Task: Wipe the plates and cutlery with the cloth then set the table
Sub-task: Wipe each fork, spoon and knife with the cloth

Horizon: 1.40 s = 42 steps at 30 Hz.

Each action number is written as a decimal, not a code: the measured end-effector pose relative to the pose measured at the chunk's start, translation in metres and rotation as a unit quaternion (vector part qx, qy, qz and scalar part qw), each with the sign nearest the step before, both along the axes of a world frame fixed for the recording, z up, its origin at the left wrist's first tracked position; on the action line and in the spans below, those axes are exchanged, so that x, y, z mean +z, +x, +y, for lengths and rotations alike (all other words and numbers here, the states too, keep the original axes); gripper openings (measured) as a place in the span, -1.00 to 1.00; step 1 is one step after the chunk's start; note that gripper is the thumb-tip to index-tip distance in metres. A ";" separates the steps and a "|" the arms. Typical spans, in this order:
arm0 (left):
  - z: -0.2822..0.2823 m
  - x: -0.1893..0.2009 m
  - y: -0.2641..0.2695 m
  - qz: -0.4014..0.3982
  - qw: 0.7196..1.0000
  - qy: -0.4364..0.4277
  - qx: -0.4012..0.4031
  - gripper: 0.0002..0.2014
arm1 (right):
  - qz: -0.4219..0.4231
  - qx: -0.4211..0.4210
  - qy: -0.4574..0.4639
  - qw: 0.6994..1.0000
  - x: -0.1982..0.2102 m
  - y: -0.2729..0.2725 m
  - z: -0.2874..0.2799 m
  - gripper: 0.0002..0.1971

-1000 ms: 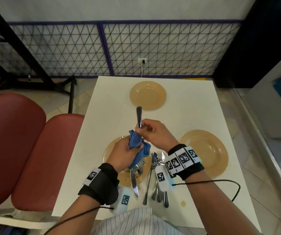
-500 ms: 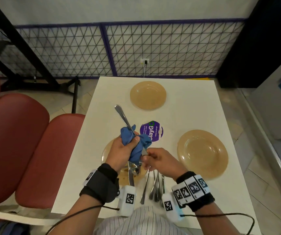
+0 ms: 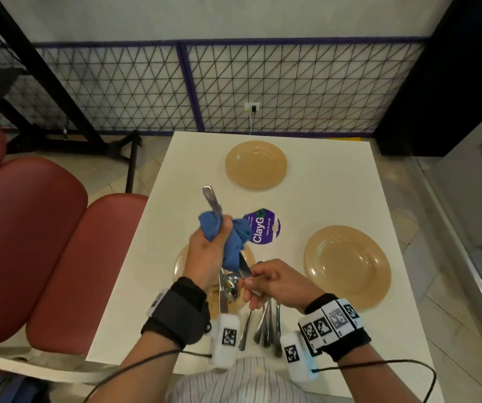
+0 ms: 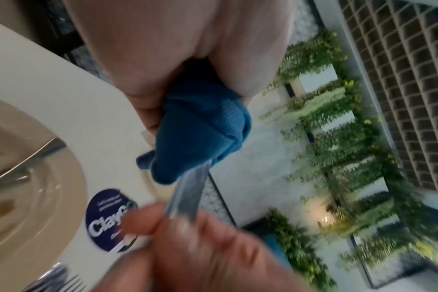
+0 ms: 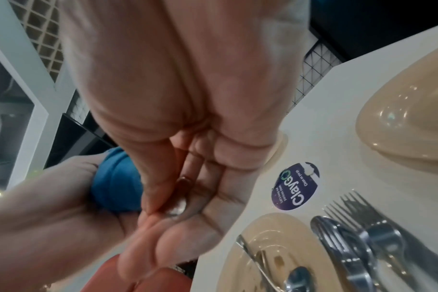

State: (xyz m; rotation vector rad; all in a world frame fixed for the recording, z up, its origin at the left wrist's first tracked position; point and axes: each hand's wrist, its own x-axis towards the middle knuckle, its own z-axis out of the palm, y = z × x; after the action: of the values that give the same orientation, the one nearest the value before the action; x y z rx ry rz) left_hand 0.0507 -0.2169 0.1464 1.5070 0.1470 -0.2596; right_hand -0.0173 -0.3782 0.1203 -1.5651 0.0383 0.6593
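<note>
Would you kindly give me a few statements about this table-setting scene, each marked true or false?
1. The left hand grips the blue cloth. True.
2. The right hand is empty. False: it pinches the knife being wiped.
3. Three tan plates are on the table. True.
4. The purple sticker lies on a plate. False: it lies on the bare table.
5. The forks lie on the far plate. False: they lie at the near edge.

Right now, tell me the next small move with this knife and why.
Probably draw the knife on through the cloth with the right hand. The left hand grips the cloth bunched round its middle, the right pinches the blade end, and the handle juts out bare above the cloth. Then lay it by a plate; more cutlery waits unwiped.
</note>
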 end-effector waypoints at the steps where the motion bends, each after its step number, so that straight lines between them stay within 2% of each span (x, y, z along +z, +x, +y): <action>1: 0.000 -0.003 -0.005 0.005 1.000 0.015 -0.013 -0.82 | -0.002 -0.003 0.002 1.000 0.000 0.001 0.001 -0.77; 4: 0.011 0.002 0.008 0.015 1.000 0.014 0.006 -0.83 | 0.006 0.014 -0.001 1.000 -0.005 -0.006 -0.002 -0.78; 6: 0.021 0.008 0.024 -0.001 0.999 -0.011 0.033 -0.85 | 0.023 0.027 0.003 0.999 -0.011 -0.014 -0.003 -0.77; 9: 0.020 0.006 0.029 -0.019 0.999 -0.003 0.043 -0.84 | 0.030 0.035 0.001 0.999 -0.018 -0.015 0.000 -0.75; 15: -0.008 -0.023 -0.006 0.001 0.996 0.073 -0.059 -0.86 | 0.048 -0.042 0.015 0.998 -0.031 -0.005 0.012 -0.74; 18: -0.007 -0.029 -0.004 0.019 0.990 0.091 -0.104 -0.80 | 0.034 -0.049 -0.017 0.998 -0.034 -0.012 0.002 -0.81; 20: -0.006 -0.031 -0.001 0.011 0.981 0.122 -0.153 -0.74 | 0.020 -0.081 -0.061 0.995 -0.027 -0.017 -0.017 -0.84; 22: -0.006 -0.034 -0.001 -0.005 0.960 0.176 -0.216 -0.75 | 0.018 -0.162 -0.064 0.984 -0.015 -0.017 -0.034 -0.83; 24: -0.010 -0.036 -0.002 -0.019 0.933 0.223 -0.281 -0.77 | -0.001 -0.228 -0.045 0.973 -0.006 -0.010 -0.043 -0.79; 28: -0.028 -0.035 -0.011 -0.066 0.882 0.278 -0.376 -0.82 | -0.022 -0.287 0.033 0.957 -0.004 0.010 -0.031 -0.75; 31: -0.036 -0.031 -0.016 -0.089 0.875 0.295 -0.374 -0.84 | -0.036 -0.337 0.016 0.941 -0.009 0.018 -0.032 -0.75; 36: -0.017 -0.044 -0.021 -0.027 0.859 0.294 -0.419 -0.78 | -0.007 -0.462 0.082 0.883 -0.008 0.020 -0.071 -0.79; 38: -0.015 -0.045 -0.017 -0.025 0.853 0.317 -0.414 -0.81 | 0.007 -0.465 0.101 0.880 -0.014 0.015 -0.071 -0.79; 42: -0.016 -0.044 -0.012 -0.027 0.861 0.315 -0.398 -0.85 | 0.033 -0.455 0.124 0.881 -0.028 0.006 -0.059 -0.81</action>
State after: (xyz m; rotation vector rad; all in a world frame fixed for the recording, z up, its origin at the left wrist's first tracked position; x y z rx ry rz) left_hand 0.0386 -0.2329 0.1029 2.1747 -0.5065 -0.8958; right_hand -0.0111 -0.4376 0.0922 -1.0956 0.6765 -0.0395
